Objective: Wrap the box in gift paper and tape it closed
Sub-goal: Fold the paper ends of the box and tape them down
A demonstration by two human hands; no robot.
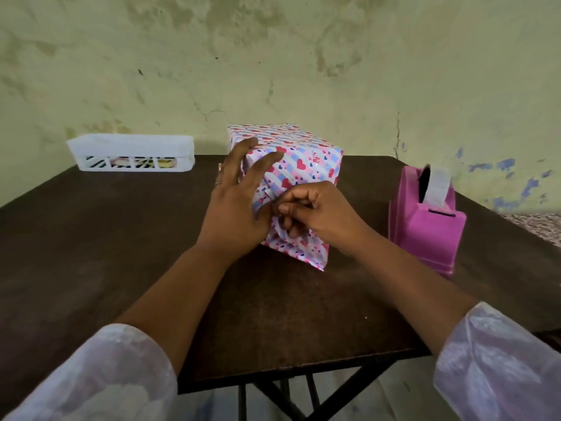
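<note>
Now the left hand (235,205) presses flat on the wrapped box (299,165) while the right hand (315,212) pinches its paper.

Soft, even daylight, moderately dim, perhaps from above and ahead. Faint shadow on the tabletop (121,238) just below the left hand (235,205) and right hand (315,212). No harsh glare; slight sheen far right of the hands. Wide-angle bending toward the edges. Sleeves (100,378) nearest the lens blurred, overall detail mildly smeared.
</note>
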